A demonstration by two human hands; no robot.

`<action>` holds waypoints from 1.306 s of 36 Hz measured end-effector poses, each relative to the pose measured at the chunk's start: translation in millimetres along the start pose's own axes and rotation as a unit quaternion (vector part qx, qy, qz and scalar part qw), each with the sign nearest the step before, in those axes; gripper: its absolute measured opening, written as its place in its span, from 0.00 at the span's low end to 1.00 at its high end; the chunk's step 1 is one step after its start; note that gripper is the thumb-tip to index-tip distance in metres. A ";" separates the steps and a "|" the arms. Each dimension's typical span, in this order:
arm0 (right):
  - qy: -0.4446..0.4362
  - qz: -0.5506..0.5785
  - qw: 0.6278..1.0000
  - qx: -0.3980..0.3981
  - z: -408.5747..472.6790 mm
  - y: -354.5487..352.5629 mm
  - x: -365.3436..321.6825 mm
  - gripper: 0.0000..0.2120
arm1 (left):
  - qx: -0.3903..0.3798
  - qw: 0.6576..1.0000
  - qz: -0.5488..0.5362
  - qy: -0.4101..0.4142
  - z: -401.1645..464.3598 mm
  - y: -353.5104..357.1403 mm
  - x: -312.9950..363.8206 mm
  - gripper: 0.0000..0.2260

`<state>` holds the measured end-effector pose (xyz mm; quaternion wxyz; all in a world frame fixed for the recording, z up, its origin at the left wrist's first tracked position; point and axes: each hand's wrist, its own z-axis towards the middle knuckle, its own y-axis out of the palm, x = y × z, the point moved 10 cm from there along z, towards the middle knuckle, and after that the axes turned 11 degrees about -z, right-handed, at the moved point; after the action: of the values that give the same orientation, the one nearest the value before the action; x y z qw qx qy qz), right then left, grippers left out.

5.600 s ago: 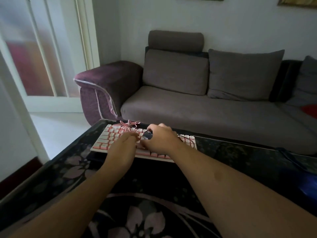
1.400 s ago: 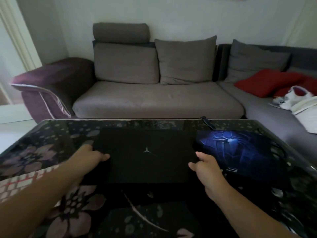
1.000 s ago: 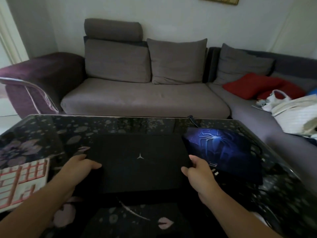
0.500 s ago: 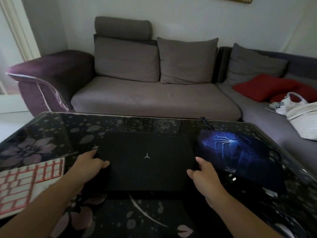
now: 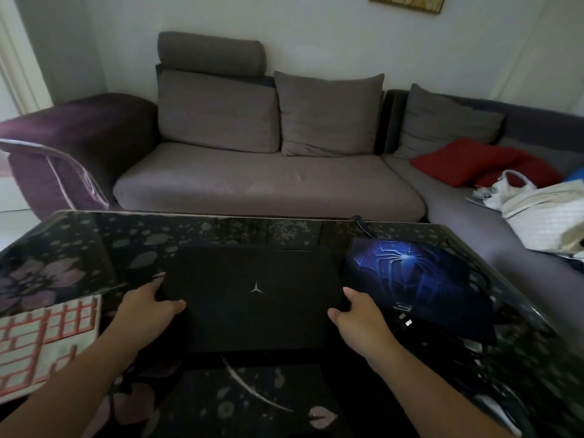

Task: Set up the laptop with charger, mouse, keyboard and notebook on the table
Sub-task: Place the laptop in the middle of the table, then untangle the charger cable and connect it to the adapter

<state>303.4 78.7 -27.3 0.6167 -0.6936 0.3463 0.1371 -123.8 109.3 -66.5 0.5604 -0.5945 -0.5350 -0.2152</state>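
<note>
A closed black laptop [image 5: 252, 295] with a small silver emblem lies flat in the middle of the dark floral glass table [image 5: 79, 245]. My left hand [image 5: 148, 306] grips its left edge, thumb on the lid. My right hand [image 5: 357, 317] grips its right edge the same way. A white keyboard with pink-red trim [image 5: 44, 343] lies at the table's left, partly cut off by the frame. A blue spider-pattern mouse pad [image 5: 417, 279] lies right of the laptop, with a black cable and plug [image 5: 404, 322] beside my right hand.
A grey sofa [image 5: 268, 181] with a purple armrest runs along the table's far edge. Red cushions [image 5: 467, 159] and a white bag [image 5: 543, 210] lie on its right section. A black cable [image 5: 360, 224] hangs over the far table edge.
Earlier both hands were on the keyboard at the far table edge; now it lies at the left. Over the last second both hands stay on the laptop's edges; only the view shifts slightly.
</note>
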 end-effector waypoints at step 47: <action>0.044 0.338 0.917 0.206 0.4 -190.9 103.4 0.13 | -0.227 0.898 0.185 0.329 -201.7 197.1 122.4 0.13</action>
<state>502.1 46.8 54.0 0.6471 -0.3976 0.6077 0.2322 159.5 16.2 8.6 0.5839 -0.6891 -0.1368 -0.4069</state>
